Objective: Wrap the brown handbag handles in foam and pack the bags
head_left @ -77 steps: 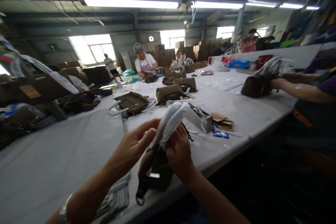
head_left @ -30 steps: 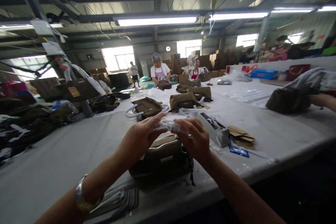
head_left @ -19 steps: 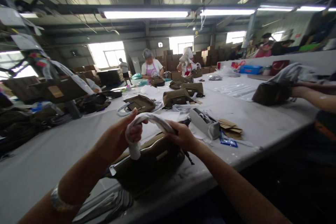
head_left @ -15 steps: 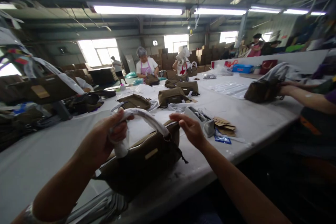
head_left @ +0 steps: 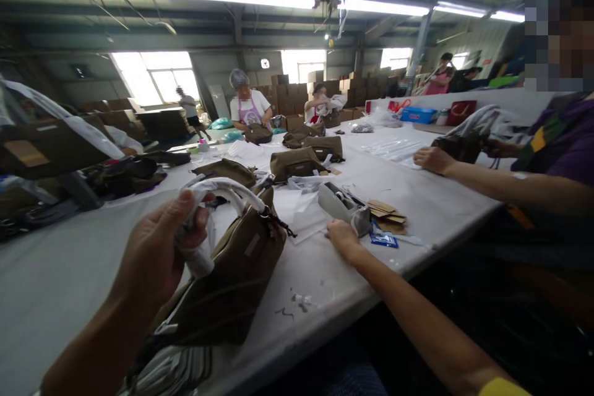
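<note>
My left hand (head_left: 160, 244) is closed around the white-wrapped handle (head_left: 227, 185) of an olive-brown handbag (head_left: 232, 266). The bag is tilted at the table's near edge, with a small pale label on its side and a dark cord at its upper corner. My right hand (head_left: 344, 238) is low over the table, its fingers curled down at the edge of a thin white sheet (head_left: 304, 216). The fingertips are partly hidden, so what they grip cannot be made out. Just behind that hand stands a grey tape dispenser (head_left: 341, 204).
Brown card tags (head_left: 387, 216) and a blue-and-white packet (head_left: 384, 240) lie right of the dispenser. More olive bags (head_left: 297, 163) sit further back. A co-worker's hand (head_left: 434, 159) is at the right near another bag. A wrapped-handle bag (head_left: 55, 145) hangs at left.
My right hand has left the bag's top corner and moved down to the table by the tape dispenser. The bag has swung left and tilted, with my left hand still on its handle.
</note>
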Demonstrator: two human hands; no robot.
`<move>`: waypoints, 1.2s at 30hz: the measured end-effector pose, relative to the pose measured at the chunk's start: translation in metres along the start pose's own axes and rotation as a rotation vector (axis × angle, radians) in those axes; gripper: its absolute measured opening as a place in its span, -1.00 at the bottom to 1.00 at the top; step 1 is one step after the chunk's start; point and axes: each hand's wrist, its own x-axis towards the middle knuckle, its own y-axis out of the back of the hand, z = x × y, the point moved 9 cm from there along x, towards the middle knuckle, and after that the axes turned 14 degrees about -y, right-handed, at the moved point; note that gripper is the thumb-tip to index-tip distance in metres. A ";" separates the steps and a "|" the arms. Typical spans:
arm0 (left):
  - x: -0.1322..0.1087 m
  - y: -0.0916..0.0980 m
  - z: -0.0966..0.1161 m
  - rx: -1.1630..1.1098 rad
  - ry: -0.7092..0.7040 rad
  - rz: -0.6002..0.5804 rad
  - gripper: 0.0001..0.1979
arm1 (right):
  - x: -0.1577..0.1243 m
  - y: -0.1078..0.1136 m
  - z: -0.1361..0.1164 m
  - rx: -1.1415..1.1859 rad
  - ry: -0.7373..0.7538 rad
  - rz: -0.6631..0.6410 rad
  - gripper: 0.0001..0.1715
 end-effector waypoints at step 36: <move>-0.027 -0.079 -0.053 0.307 0.181 -0.469 -0.63 | -0.167 0.084 -0.081 1.403 0.437 -0.153 -0.68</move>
